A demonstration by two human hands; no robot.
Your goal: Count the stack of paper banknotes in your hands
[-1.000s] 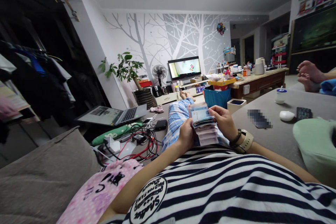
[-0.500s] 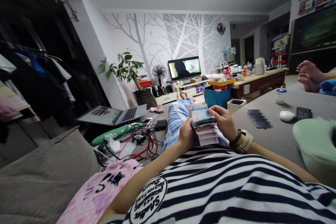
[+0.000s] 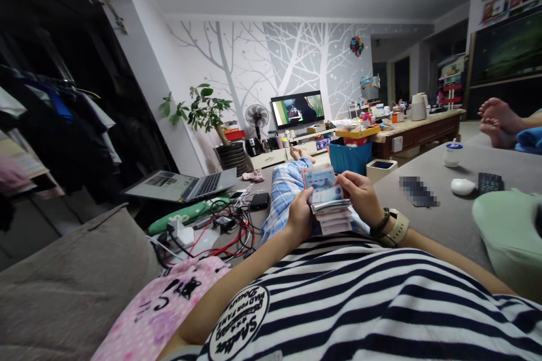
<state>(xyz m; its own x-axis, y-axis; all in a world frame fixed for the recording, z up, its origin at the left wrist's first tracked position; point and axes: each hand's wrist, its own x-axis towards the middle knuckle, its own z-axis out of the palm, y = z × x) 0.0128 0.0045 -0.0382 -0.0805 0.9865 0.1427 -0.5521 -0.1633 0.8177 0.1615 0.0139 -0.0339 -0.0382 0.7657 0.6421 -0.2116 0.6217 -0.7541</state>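
Note:
A stack of banknotes [image 3: 332, 215] is held above my lap, its lower notes fanned out towards my striped shirt [image 3: 359, 299]. My left hand [image 3: 301, 217] is closed around the stack's left side, thumb on top. At the upper right edge, my right hand [image 3: 359, 194] pinches a note between thumb and fingers. The topmost notes look bluish and pinkish, with printing on them. A pale watch [image 3: 398, 227] and a dark bracelet circle my right wrist. Under the notes lie my legs in blue checked trousers [image 3: 282, 192].
To the left are a laptop [image 3: 178, 186], tangled cables [image 3: 237, 228] and a pink cloth [image 3: 161, 310]. On the right sit a blurred-out phone-like object [image 3: 418, 192], a white mouse [image 3: 463, 186], a lidded cup [image 3: 453, 154] and a pale green object [image 3: 508, 231]. Another person's feet [image 3: 499, 121] rest beyond.
The top of the stack shows different faces: a pale note has given way to bluish and pinkish ones, with upper notes folded back. Both hands stay nearly in place. The television picture differs.

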